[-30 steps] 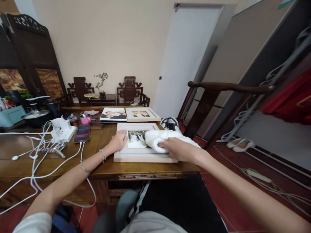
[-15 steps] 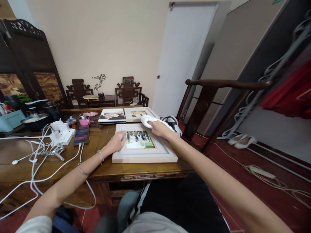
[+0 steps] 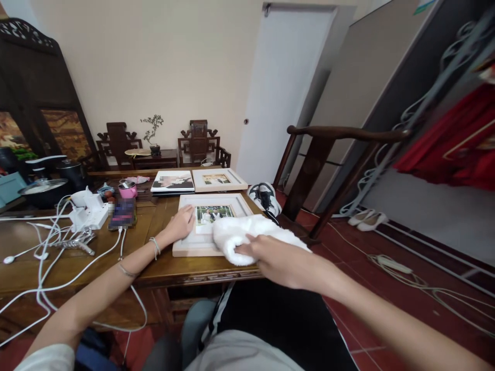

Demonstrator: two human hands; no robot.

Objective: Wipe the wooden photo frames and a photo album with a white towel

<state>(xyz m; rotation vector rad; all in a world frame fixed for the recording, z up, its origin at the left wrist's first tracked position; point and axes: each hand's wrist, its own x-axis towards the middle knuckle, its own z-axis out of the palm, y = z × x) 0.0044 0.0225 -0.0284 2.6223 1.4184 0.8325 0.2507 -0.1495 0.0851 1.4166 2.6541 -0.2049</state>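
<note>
A picture frame (image 3: 209,249) with a pale wooden border lies flat on the wooden table, with a photo (image 3: 207,216) of two people inside its mount. My left hand (image 3: 183,222) rests over its left side, fingers bent onto the frame and holding it. In my right hand (image 3: 266,255) is a bunched white fluffy towel (image 3: 247,229), gripped at its near end. The towel covers the frame's lower right part and hangs toward the table edge. Part of the photo is hidden under it.
Behind are a second picture frame (image 3: 242,186) and a stack with a photo cover (image 3: 174,176). On the left lie a phone (image 3: 122,214), a power strip (image 3: 93,211), tangled white cables and a pink cup (image 3: 127,190). A wooden chair (image 3: 317,159) and sneakers (image 3: 265,198) stand right.
My right hand has drawn the towel from the frame's far right corner toward me, over its lower right part. My left hand stays at the frame's left side. The view has shifted slightly.
</note>
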